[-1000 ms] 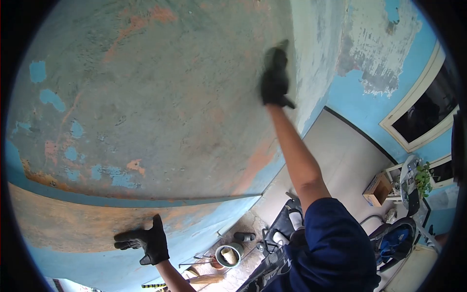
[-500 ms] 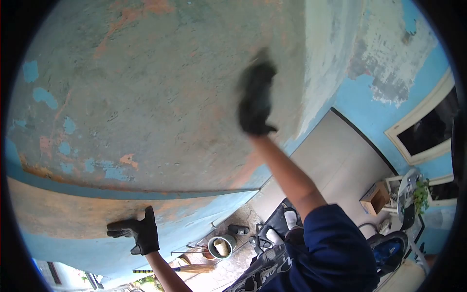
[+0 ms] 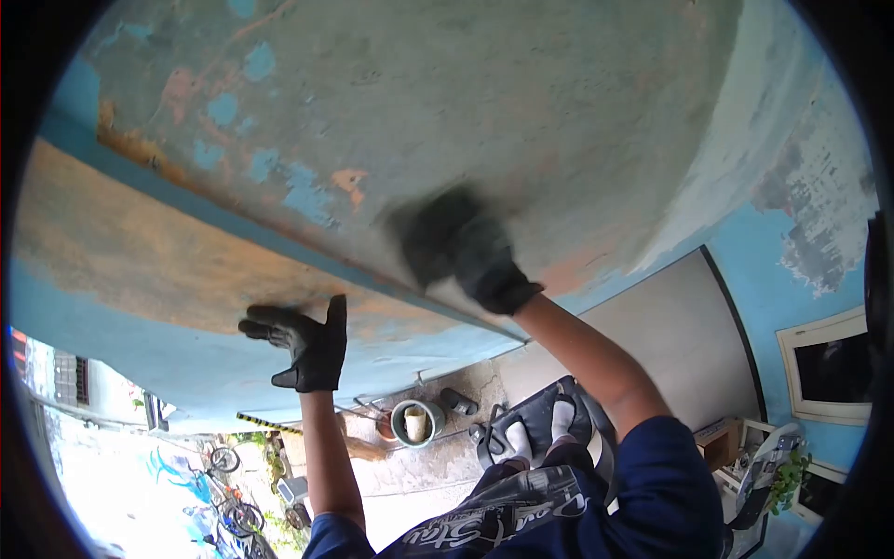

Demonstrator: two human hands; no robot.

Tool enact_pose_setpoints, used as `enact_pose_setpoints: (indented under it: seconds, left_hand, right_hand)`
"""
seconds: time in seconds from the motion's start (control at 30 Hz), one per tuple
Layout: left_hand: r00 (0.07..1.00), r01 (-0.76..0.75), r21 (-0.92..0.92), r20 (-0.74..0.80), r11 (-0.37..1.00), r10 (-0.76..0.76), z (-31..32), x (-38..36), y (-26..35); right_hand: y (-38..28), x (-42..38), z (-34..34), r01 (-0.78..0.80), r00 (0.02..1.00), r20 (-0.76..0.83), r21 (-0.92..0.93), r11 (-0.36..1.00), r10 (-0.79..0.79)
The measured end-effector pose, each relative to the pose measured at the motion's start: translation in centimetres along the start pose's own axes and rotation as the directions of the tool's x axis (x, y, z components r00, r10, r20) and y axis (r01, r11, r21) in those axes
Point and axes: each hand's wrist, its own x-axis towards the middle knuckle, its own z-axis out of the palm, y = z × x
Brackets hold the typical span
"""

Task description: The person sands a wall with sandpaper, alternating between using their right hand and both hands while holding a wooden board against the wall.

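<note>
My right hand [image 3: 489, 272], in a black glove, is against or very near the peeling wall [image 3: 559, 121]. Under its fingers is a dark, flat, squarish piece [image 3: 424, 238], too smeared by motion to name. The wall is grey with blue and orange patches. My left hand [image 3: 305, 347], gloved in black too, rests on the orange-brown band [image 3: 168, 238] below the blue ledge [image 3: 214, 200]. Its fingers and thumb are spread, and it holds nothing.
Beneath me is a black padded seat [image 3: 540, 419] with my feet on it. A bucket [image 3: 402, 436], a slipper [image 3: 458, 402] and a broom [image 3: 363, 450] are on the ground. To the right are a cardboard box [image 3: 719, 445] and a plant [image 3: 790, 480]; bicycles [image 3: 240, 512] stand lower left.
My view has swung left and down. My right hand has swept down the wall with the dark piece, towards the ledge. My left hand stays spread on the lower band.
</note>
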Motion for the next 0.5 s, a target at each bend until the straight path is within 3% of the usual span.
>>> enact_pose_setpoints:
  seconds: [0.03, 0.07, 0.1, 0.13, 0.17, 0.2, 0.23, 0.27, 0.33, 0.4, 0.43, 0.5]
  left_hand:
    - [1.0, -0.01, -0.004, -0.011, 1.0, 0.01, -1.4, -0.5, 1.0]
    - [1.0, -0.017, 0.005, -0.014, 1.0, 0.017, -3.5, -0.6, 1.3]
    - [0.999, -0.028, -0.003, -0.028, 1.0, 0.028, -5.4, -0.4, 1.6]
    - [0.999, -0.031, -0.01, -0.04, 0.999, 0.03, -6.8, -0.2, 1.5]
    - [0.985, -0.115, -0.065, -0.139, 0.991, 0.105, -7.5, 0.6, 0.9]
    - [0.957, -0.203, -0.109, -0.231, 0.973, 0.173, -8.2, 1.4, 0.4]
    - [0.924, -0.342, -0.077, -0.21, 0.936, 0.32, -9.0, 2.3, 1.0]
    - [0.951, -0.301, -0.028, -0.084, 0.953, 0.297, -9.2, 2.8, 2.3]
    - [0.977, -0.19, 0.037, -0.095, 0.981, 0.193, -7.4, 3.4, 3.1]
    - [0.958, -0.259, 0.017, -0.121, 0.966, 0.259, -6.0, 4.0, 1.7]
    - [0.938, -0.324, 0.003, -0.134, 0.946, 0.321, -5.7, 4.2, 1.0]
    - [0.929, -0.352, 0.082, -0.094, 0.932, 0.359, -5.6, 3.8, 0.3]
  right_hand:
    - [-0.1, -1.9, -1.5, 0.359, 0.925, -0.3, 0.482, 0.799, -0.235]
    - [0.9, -1.4, -0.7, 0.454, 0.873, -0.486, 0.79, 0.411, -0.029]
    - [2.1, 0.0, 0.4, 0.561, 0.81, -0.529, 0.824, -0.072, 0.254]
    - [2.8, 1.9, 2.3, 0.602, 0.795, -0.448, 0.666, -0.44, 0.409]
    - [3.3, 3.8, 4.3, 0.653, 0.755, -0.353, 0.342, -0.675, 0.552]
    - [2.6, 4.0, 4.7, 0.63, 0.768, -0.314, 0.215, -0.747, 0.558]
    - [1.9, 4.2, 5.1, 0.601, 0.78, -0.275, 0.078, -0.795, 0.562]
    - [1.3, 3.2, 3.2, 0.652, 0.74, -0.372, 0.196, -0.732, 0.56]
    - [0.5, 1.1, -2.5, 0.751, 0.653, -0.558, 0.385, -0.537, 0.512]
    - [1.0, -0.4, -7.2, 0.821, 0.571, -0.707, 0.495, -0.284, 0.418]
    - [2.4, -0.9, -8.7, 0.819, 0.573, -0.625, 0.44, -0.367, 0.529]
    - [8.8, -1.8, -11.3, 0.805, 0.363, -0.548, 0.592, 0.043, 0.754]
